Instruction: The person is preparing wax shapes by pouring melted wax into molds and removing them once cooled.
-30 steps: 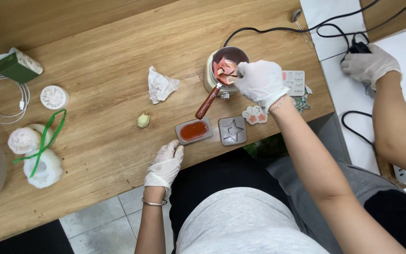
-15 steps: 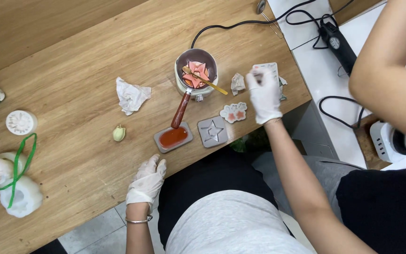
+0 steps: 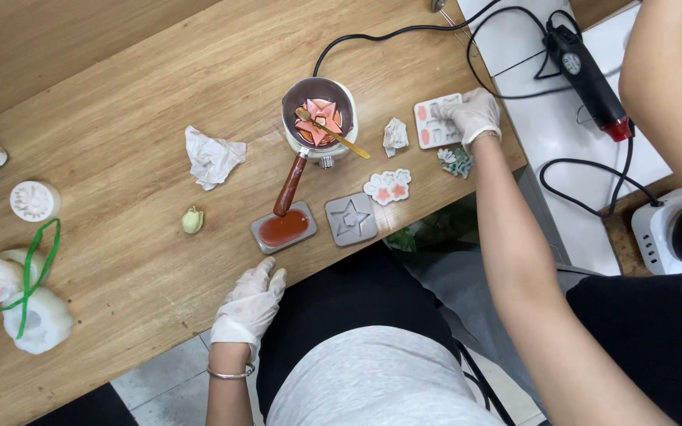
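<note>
Resting on a pale rectangular silicone mould (image 3: 434,123) with pink-filled cavities, the gloved right hand (image 3: 474,113) grips its right edge; the gloved left hand (image 3: 251,304) lies released, flat at the wooden table's (image 3: 120,260) near edge.

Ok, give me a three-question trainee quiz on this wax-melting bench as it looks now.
1. True or false: the right hand rests on the pale mould with small cavities.
2. Which mould beside the melting pot holds red liquid? A) the star mould B) the rectangular mould C) the flower-shaped mould
3. Fill in: the left hand lies at the table's near ____.

Key: 1 true; 2 B; 3 edge.
</note>
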